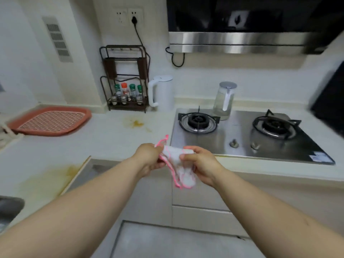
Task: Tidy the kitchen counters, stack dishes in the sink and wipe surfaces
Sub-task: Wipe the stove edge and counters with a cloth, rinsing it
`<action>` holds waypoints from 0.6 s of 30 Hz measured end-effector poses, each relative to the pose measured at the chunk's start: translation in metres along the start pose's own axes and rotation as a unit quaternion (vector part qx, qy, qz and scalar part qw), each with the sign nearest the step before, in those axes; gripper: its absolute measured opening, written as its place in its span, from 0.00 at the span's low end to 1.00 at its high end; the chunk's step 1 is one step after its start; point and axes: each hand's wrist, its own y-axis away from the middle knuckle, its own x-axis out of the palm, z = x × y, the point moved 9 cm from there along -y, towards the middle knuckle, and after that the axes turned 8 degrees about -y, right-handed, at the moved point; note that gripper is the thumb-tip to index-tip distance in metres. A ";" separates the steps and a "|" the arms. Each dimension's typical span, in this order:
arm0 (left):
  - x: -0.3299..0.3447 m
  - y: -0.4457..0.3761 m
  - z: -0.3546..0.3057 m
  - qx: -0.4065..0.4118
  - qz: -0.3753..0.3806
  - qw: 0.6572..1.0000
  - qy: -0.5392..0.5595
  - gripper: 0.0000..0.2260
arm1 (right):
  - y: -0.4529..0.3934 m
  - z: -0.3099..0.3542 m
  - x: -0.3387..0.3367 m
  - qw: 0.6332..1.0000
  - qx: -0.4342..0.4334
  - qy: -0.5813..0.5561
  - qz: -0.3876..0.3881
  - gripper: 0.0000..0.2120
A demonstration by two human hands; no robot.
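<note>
A small white cloth with pink edging (176, 159) hangs bunched between my two hands, just in front of the counter edge. My left hand (149, 158) grips its left side, and my right hand (202, 162) pinches its right side between thumb and fingers. The white counter (104, 138) carries a yellow-brown stain (136, 123) near the back and a larger yellowish smear (50, 181) at the front left. A corner of the sink (9, 207) shows at the lower left edge.
A pink drain tray (50, 121) lies at the left. A spice rack (126, 90), a white kettle (162, 93) and a glass jug (224, 100) stand at the back. A steel two-burner gas hob (242, 135) fills the right, under a range hood (242, 41).
</note>
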 end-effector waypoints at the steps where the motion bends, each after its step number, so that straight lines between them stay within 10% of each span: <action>1: 0.014 -0.004 -0.004 -0.001 0.001 1.000 0.012 0.12 | 0.002 0.004 -0.014 1.000 0.003 0.028 -0.002 0.19; 4: 0.089 -0.011 -0.025 0.009 0.024 0.999 0.019 0.10 | 0.013 0.015 -0.091 0.983 0.017 0.184 -0.007 0.28; 10: 0.198 -0.024 -0.042 0.014 0.047 0.998 -0.025 0.05 | 0.026 0.041 -0.229 0.897 0.047 0.420 -0.129 0.05; 18: 0.259 -0.046 -0.033 0.102 0.165 0.862 -0.467 0.22 | 0.027 0.037 -0.286 0.979 0.058 0.114 -0.157 0.06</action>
